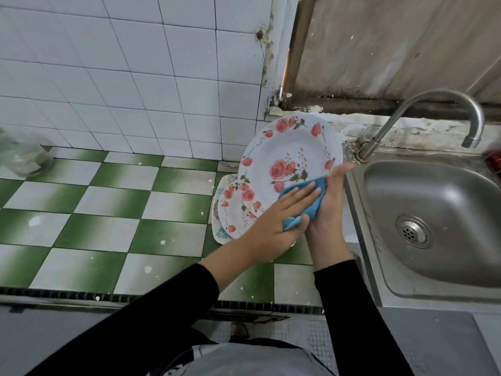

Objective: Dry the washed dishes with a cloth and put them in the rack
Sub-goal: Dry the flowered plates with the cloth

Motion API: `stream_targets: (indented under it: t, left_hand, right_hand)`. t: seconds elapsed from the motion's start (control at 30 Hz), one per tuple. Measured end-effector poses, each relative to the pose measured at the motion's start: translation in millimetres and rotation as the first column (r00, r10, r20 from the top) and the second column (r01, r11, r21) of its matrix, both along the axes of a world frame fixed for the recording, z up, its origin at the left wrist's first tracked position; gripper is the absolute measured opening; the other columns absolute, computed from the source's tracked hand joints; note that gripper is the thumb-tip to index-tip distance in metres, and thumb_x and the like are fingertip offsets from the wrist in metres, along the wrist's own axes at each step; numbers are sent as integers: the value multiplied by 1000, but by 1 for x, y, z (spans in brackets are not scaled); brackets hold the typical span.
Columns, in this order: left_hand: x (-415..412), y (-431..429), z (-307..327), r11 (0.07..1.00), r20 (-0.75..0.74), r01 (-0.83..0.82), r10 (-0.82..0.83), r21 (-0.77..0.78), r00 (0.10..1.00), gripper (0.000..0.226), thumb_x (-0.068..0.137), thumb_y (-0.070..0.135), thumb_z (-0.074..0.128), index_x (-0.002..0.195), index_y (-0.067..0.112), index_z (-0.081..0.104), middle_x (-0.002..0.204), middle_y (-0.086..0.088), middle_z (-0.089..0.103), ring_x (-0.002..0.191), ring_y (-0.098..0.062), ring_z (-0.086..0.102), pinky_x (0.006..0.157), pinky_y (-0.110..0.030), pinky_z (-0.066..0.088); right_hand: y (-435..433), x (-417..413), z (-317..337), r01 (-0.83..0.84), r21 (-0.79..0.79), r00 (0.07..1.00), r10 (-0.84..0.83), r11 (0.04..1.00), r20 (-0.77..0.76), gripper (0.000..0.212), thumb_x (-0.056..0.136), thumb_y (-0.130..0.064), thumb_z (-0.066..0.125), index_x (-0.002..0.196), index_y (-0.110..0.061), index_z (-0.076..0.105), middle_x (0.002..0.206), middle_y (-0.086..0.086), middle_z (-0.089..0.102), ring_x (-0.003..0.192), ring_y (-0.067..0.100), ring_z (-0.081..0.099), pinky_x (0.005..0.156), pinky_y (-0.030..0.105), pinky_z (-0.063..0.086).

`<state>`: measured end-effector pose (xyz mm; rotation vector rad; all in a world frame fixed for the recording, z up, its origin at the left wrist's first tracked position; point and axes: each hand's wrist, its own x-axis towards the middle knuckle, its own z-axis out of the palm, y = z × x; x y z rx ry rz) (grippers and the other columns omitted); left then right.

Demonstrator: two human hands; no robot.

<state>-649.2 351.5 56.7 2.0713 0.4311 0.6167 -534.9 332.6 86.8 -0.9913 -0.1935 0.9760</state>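
Plates: 3 total. 1 rose-print plate (282, 156) held up, tilted, face toward camera; 2 more stacked flat on counter (108, 202) at its 7 o'clock: smaller rose plate (235, 210) on top, teal-pattern plate (218, 232) under it, only its edge showing.
Cloth: 1, blue cloth (311, 207), on held plate's face at its 5 o'clock, sandwiched btwn the two hands.
Hands: 2, both in black sleeves.
L hand (271, 226): fingers straight, flat on cloth, pressing it to plate; a fold of cloth sticks out by thumb.
R hand (329, 210): palm against plate rim at 4 o'clock, fingers straight, pointing to 12; thumb hidden by cloth. Not curled round anything I can see.
Sink (439, 191): 1, steel, at 3 o'clock of hands, just beside R hand.
Tap (423, 104): 1, curved, at 1 o'clock of hands.
Jar (24, 158): 1, glass, far 9 o'clock, well apart from plates.
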Motion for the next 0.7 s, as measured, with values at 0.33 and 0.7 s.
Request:
stream_targets:
  t: [0.33, 0.7]
  left_hand:
    - [37, 81, 26, 895, 117, -417, 403, 157, 908, 59, 103, 28, 31, 155, 7, 10, 164, -10, -1, 147, -16, -18, 122, -40, -10]
    - [9, 114, 9, 739, -42, -417, 514, 529, 857, 64, 103, 37, 25, 155, 7, 3, 163, -12, -4, 148, -24, -16, 122, -42, -8]
  right_hand:
    - [5, -27, 3, -203, 164, 979, 198, 965, 49, 92, 73, -70, 66, 144, -14, 50, 144, 18, 55, 134, 35, 51, 117, 57, 32]
    - [4, -20, 9, -203, 134, 979, 199, 970, 42, 78, 82, -65, 50, 141, -14, 53, 137, 16, 61, 127, 35, 58, 110, 61, 41]
